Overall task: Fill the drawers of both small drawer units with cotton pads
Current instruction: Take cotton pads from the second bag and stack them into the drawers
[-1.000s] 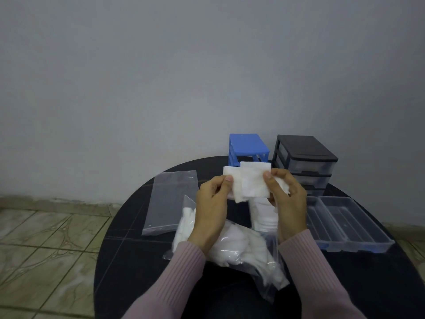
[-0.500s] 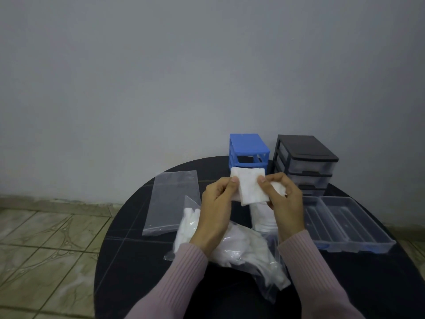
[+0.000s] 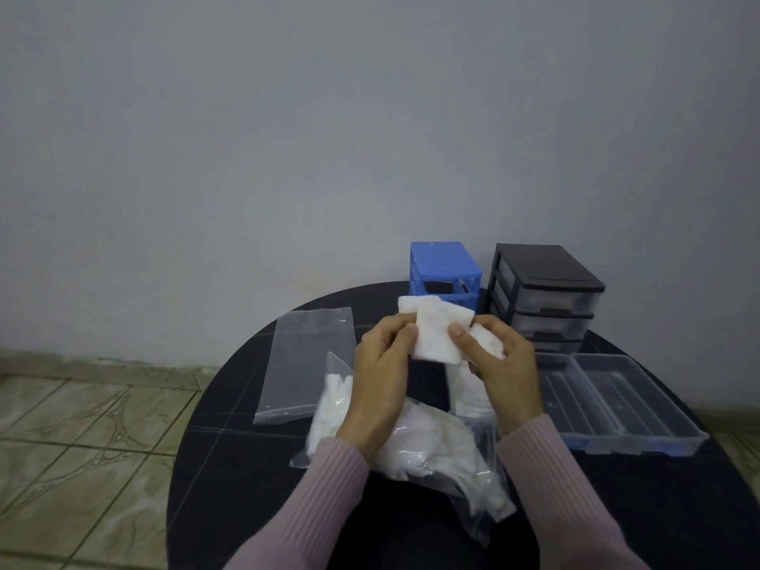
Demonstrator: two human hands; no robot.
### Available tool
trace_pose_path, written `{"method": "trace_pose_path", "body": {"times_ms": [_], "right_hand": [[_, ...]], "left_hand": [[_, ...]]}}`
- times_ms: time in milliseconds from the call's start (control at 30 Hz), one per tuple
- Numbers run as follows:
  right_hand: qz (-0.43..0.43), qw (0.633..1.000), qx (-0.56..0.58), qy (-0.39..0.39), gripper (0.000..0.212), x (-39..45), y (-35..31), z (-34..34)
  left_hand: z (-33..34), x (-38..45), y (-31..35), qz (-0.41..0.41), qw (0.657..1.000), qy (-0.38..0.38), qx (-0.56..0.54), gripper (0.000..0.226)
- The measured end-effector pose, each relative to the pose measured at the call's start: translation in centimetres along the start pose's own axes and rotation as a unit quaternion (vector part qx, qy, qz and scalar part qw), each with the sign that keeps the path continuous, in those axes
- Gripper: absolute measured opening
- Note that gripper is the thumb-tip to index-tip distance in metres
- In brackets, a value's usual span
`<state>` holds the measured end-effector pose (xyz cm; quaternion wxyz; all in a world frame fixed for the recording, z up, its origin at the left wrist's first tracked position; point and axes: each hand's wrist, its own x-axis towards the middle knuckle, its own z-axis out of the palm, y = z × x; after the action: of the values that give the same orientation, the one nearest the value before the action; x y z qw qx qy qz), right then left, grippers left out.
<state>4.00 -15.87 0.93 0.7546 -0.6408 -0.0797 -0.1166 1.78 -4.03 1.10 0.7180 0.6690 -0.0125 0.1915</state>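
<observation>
Two clear drawers [image 3: 617,401] right | empty bag [image 3: 306,359] left | black table [image 3: 230,454]

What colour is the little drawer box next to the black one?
Blue. The small drawer unit shows clearly in the head view, left of the black one.

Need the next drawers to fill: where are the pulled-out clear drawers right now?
In the head view, the two clear drawers lie side by side on the table's right, just in front of the black unit.
</observation>
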Motion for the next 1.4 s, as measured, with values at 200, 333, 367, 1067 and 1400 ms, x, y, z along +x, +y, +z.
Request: {"method": "trace_pose_path", "body": {"times_ms": [200,333,367,1067,1400], "right_hand": [[-0.011,1.000,0.014,0.018,0.010,0.10,-0.24,-0.18],[-0.023,1.000,-0.009,0.007,0.017,-0.05,-0.15,-0.10],[-0.023,1.000,-0.010,0.003,0.018,-0.01,-0.09,-0.11],[-0.012,0.998,0.043,0.034,0.026,0.30,0.19,0.03],[0.048,0.981,0.188,-0.032,0.036,0.38,-0.07,0.27]], "left_hand": [[0.17,-0.24,0.22,-0.001,1.000,-0.021,0.010,0.027],[0.26,-0.40,0.19,0.032,0.998,-0.049,0.004,0.031],[0.20,-0.37,0.14,0.039,0.998,-0.046,0.007,0.034],[-0.17,-0.20,-0.46,0.075,0.997,0.003,0.036,0.025],[-0.32,-0.18,-0.47,0.086,0.994,0.008,0.074,0.042]]}}
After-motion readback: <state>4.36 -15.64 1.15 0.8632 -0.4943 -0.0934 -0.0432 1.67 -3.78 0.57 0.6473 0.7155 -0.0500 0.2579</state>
